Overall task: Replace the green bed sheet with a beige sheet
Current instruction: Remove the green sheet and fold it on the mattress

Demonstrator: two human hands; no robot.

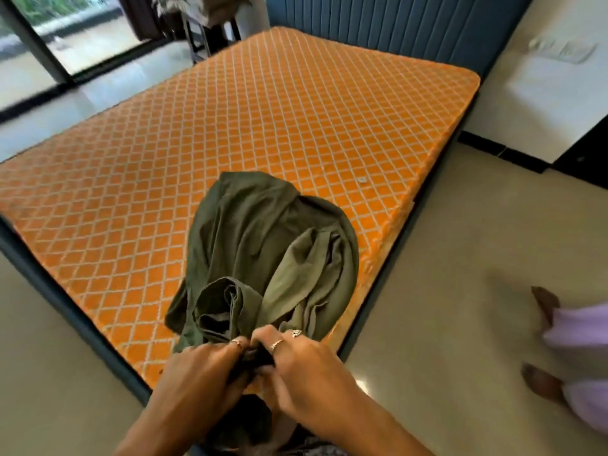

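Fingers (230, 348) of both hands are curling tight on the green sheet (263, 258), bunched at the near right corner of the bare orange mattress (296, 110); the left hand (200, 376) and right hand (306, 366) are meeting knuckle to knuckle; gathering the loose folds inward (no beige sheet in view) should be keeping it off the floor (444, 258).

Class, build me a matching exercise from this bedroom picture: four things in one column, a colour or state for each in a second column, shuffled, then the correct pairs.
Column one:
1. green bed sheet
2. mattress
3. headboard
4. left hand

Column two:
A. blue, with vertical ribs
B. bunched in a heap at the near corner of the bed
C. bare, orange with a white diamond pattern
D. gripping cloth beside the right hand

Pairs: 1-B, 2-C, 3-A, 4-D
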